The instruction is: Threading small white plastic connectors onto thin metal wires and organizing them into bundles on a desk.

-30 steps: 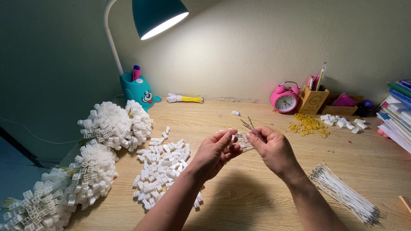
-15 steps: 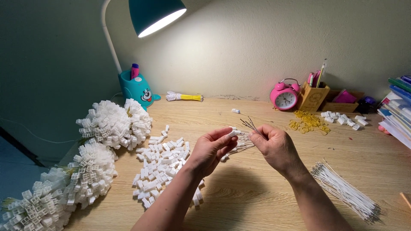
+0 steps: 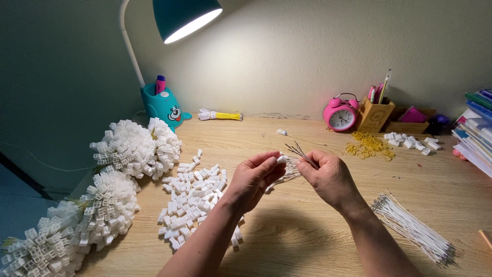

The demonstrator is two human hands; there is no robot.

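Worktop (image 3: 307,225) matt pale wood, visible grain. Connector housings (image 3: 192,197) white plastic, slightly glossy. Alarm clock (image 3: 340,114) glossy pink. Pencil holder (image 3: 375,116) wood.

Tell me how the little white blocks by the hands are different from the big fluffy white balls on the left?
The loose white blocks lie flat and scattered singly on the desk, beside the left hand. The big white bunches are many such blocks packed tightly into rounded heaps. The loose blocks spread low; the bunches stand taller and sit further left. Both are white, small, square-looking pieces.
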